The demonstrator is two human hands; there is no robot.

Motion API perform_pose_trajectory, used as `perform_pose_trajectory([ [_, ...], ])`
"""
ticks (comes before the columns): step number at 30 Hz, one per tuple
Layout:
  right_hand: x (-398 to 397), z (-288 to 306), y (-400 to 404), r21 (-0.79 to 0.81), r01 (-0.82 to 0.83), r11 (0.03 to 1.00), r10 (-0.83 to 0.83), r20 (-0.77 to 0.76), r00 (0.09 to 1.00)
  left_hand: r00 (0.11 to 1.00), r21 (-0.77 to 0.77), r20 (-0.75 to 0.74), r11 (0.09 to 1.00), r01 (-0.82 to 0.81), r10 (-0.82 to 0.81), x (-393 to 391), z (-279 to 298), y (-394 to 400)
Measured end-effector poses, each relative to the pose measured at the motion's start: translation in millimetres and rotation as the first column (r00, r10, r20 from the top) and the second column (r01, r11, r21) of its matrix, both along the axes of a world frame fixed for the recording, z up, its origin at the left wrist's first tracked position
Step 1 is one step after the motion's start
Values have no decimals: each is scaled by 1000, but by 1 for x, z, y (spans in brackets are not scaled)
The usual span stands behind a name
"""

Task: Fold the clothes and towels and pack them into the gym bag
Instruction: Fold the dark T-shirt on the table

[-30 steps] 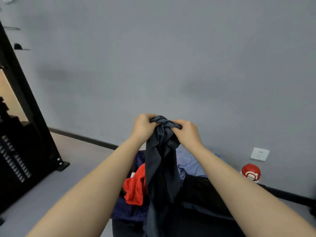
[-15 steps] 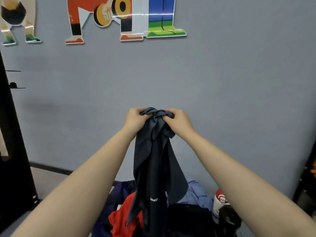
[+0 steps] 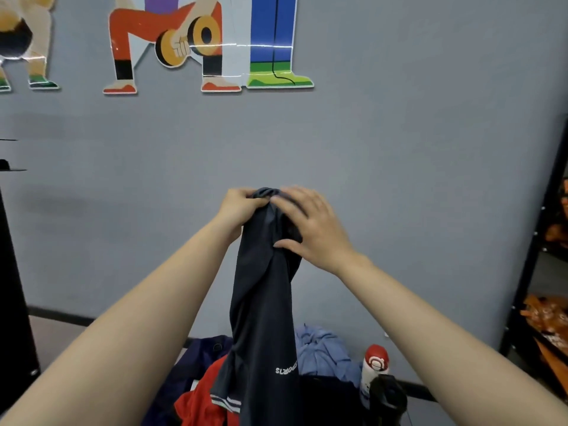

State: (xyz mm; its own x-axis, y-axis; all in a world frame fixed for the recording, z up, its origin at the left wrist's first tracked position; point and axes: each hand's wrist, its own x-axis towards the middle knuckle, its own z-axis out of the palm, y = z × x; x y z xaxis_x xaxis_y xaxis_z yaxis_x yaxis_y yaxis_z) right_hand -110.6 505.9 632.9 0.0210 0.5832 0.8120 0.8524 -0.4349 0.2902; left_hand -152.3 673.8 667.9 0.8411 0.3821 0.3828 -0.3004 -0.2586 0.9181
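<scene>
A dark grey garment (image 3: 264, 302) hangs in front of a grey wall (image 3: 399, 179), held up at chest height above a heap of clothes. Its lower end runs off the bottom edge, and small white lettering near the hem is upside down and hard to read. The left hand (image 3: 238, 207) grips the bunched top of the cloth, fingers curled around it. The right hand (image 3: 310, 226) lies over the fabric with fingers spread and nearly straight, thumb pressing its side; half a second ago it was clenched on the bunch beside the left. Below, partly hidden by the garment and both forearms, lie a red garment (image 3: 196, 404), a navy garment (image 3: 196, 358), a light blue garment (image 3: 322, 352) and a red-capped white bottle (image 3: 373, 364). A black shape beneath may be the bag; I cannot tell. The view has tilted up, showing more of the cartoon wall stickers (image 3: 172, 47).
</scene>
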Motion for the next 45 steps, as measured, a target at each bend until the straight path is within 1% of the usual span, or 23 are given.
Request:
perform_pose_trajectory([
  [1, -2, 3, 0, -111, -31, 993, 57, 237, 970, 1000, 2, -23, 1000, 14, -14, -1, -1, -2],
  [2, -4, 3, 1, -229, -39, 973, 129, 394, 910, 998, -9, -46, 999, 31, -31, -1, -2, -4],
  [3, -6, 1, 3, -344, -23, 939, 194, 471, 860, 997, -26, -65, 999, 46, -47, -2, -4, -5],
  [4, -8, -2, 5, -450, 10, 893, 236, 486, 841, 995, -30, -84, 998, 53, -55, -3, -5, -6],
  [6, -11, -10, 12, -610, 102, 786, 242, 456, 856, 990, 5, -129, 999, 54, -53, -5, -8, -7],
  [8, -13, -21, 21, -691, 170, 703, 216, 435, 874, 984, 39, -171, 998, 55, -48, -6, -13, -9],
  [9, -14, -26, 24, -695, 176, 698, 211, 433, 876, 981, 50, -191, 997, 53, -42, -6, -16, -11],
  [12, -14, -29, 25, -666, 168, 727, 195, 435, 879, 976, 79, -215, 996, 52, -34, -5, -23, -16],
  [14, -12, -28, 23, -649, 144, 747, 116, 340, 933, 978, 49, -197, 995, 82, -70, -6, -27, -15],
  [16, -10, -27, 21, -618, 102, 780, 15, 181, 983, 976, 8, -188, 993, 118, -114, -9, -35, -12],
  [18, -8, -24, 16, -479, -4, 878, -21, -47, 999, 970, -10, -196, 990, 141, -140, -12, -49, -6],
  [19, -7, -24, 14, -398, -35, 917, -35, -169, 985, 967, -27, -204, 989, 148, -150, -13, -57, -4],
  [21, -4, -22, 12, -291, -26, 956, -89, -373, 924, 959, -68, -214, 982, 177, -188, -16, -72, 1],
  [23, 0, -18, 14, -243, 33, 969, -148, -474, 868, 950, -69, -223, 976, 208, -218, -20, -88, 6],
  [25, 4, -14, 16, -173, 92, 981, -172, -536, 826, 943, 1, -276, 981, 196, -188, -26, -103, 10],
  [26, 5, -12, 16, -125, 110, 986, -162, -572, 804, 932, 75, -325, 978, 196, -162, -29, -111, 12],
  [29, 12, -4, 11, -12, 134, 991, -109, -651, 751, 890, 383, -456, 901, 203, -7, -33, -133, 23],
  [31, 15, 0, 4, 54, 140, 989, -65, -688, 723, 865, 470, -497, 859, 201, 70, -38, -144, 34],
  [35, 17, 3, -13, 201, 166, 965, 42, -748, 663, 823, 442, -554, 883, 160, 128, -49, -158, 55],
  [37, 14, 4, -17, 213, 155, 965, 65, -763, 643, 833, 397, -542, 907, 138, 111, -49, -164, 49],
  [40, 9, 8, -17, 190, 122, 974, 70, -769, 636, 855, 335, -517, 928, 160, 39, -37, -173, 20],
  [42, 6, 12, -17, 190, 108, 976, 78, -762, 643, 866, 360, -499, 914, 185, 21, -26, -177, -1],
  [45, 3, 17, -22, 227, 98, 969, 114, -761, 639, 885, 461, -461, 869, 180, 61, -14, -185, -21],
])
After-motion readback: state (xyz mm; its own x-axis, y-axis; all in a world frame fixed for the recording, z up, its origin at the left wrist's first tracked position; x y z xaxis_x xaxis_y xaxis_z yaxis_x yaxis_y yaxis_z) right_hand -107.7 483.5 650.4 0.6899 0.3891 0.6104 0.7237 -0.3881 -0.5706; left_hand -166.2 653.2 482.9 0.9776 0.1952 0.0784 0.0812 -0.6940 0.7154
